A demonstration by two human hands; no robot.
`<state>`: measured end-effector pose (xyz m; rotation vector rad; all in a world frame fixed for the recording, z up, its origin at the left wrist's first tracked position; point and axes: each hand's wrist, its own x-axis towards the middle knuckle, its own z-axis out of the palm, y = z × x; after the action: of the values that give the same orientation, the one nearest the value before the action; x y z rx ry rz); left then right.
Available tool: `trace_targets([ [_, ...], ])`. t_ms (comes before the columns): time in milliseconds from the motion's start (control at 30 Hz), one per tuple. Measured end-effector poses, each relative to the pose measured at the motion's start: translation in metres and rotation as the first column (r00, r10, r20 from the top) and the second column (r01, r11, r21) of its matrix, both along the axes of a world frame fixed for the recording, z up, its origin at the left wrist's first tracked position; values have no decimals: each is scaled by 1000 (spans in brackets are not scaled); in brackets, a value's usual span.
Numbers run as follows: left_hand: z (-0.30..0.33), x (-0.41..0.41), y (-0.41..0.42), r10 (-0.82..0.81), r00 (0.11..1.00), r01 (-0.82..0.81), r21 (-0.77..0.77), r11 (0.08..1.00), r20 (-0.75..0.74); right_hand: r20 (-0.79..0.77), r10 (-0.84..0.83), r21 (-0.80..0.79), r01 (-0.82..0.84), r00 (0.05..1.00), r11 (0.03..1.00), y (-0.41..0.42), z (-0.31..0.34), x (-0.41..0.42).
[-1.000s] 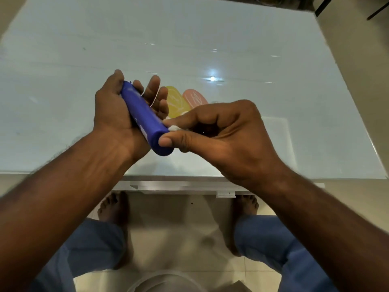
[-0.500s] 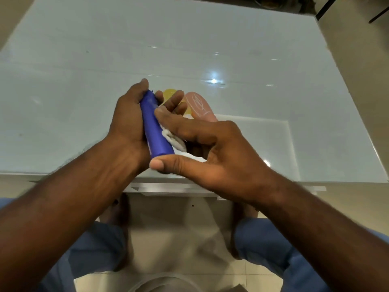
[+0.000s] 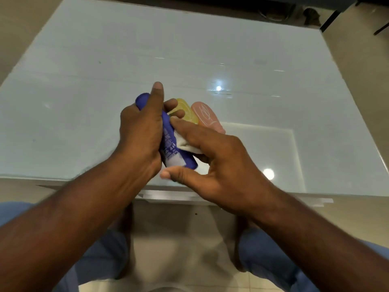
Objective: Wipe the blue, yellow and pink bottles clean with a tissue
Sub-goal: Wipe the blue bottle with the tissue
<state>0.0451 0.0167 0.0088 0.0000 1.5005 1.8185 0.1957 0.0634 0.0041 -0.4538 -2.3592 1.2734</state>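
Head view: the left hand (image 3: 140, 131) wraps its fingers round the slim blue plastic bottle (image 3: 171, 152), holding it above the pale glass desk (image 3: 84, 81) to expose its side. The right hand (image 3: 210, 163) presses a crumpled white tissue (image 3: 186, 144) against it. Yellow bottle (image 3: 186, 111) and pink bottle (image 3: 207, 116) lie behind, likely awaiting wiping.

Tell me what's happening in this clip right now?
A person standing at a glass table is wiping a blue bottle. The left hand grips the bottle, held above the table's near edge, while the right hand presses a white tissue against its side. A yellow bottle and a pink bottle lie side by side on the table just behind the hands, untouched.
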Motion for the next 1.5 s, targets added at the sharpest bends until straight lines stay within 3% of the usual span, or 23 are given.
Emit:
trace_targets([
  [100,5,6,-1,-84,995,85,11,996,-48,4,-161,-7,161,987,987,7,-2,-4],
  [233,14,4,-1,-219,972,223,39,974,-90,24,-194,-307,192,981,932,20,1,-4],
  [300,15,6,-1,-254,966,256,44,966,-44,-1,-226,-328,213,974,920,21,4,-4],
  [400,7,12,-2,-284,930,251,-160,955,-234,-30,-251,-341,226,967,913,21,10,-2],
  [467,3,14,-1,-294,907,239,-206,949,-300,14,-178,-399,169,984,901,20,11,0],
  [600,7,10,-1,-259,966,259,-47,965,5,177,-140,-271,185,974,945,23,7,2],
  [733,7,8,-2,-300,954,300,-5,954,4,137,-119,-487,172,983,857,34,11,4],
  [767,8,9,-1,-314,949,314,8,949,-7,111,-108,-474,148,988,868,34,11,5],
  [833,11,12,-1,-330,944,330,44,943,-8,75,-135,-277,151,988,949,33,8,5],
  [900,14,14,-1,-321,947,321,50,946,-18,24,-214,-116,216,976,969,31,6,4],
  [967,15,12,-1,-304,952,305,49,951,-30,-4,-238,-73,237,971,969,31,6,5],
  [1033,16,6,0,-242,970,241,85,967,-1,87,-181,-26,184,980,983,27,8,6],
  [1133,16,-1,0,-183,983,181,105,978,15,216,-114,-54,128,970,990,22,8,7],
  [1267,13,21,-6,-375,926,376,19,926,-43,-4,-285,-158,281,958,947,28,9,3],
  [1333,13,28,-6,-384,921,386,14,922,-62,-41,-292,-185,280,956,942,32,10,4],
  [1400,14,20,-3,-325,945,326,96,940,-21,30,-192,-165,195,981,967,29,10,7],
  [1500,19,-4,3,-117,987,88,227,970,114,183,-78,-136,104,980,985,19,10,10],
])
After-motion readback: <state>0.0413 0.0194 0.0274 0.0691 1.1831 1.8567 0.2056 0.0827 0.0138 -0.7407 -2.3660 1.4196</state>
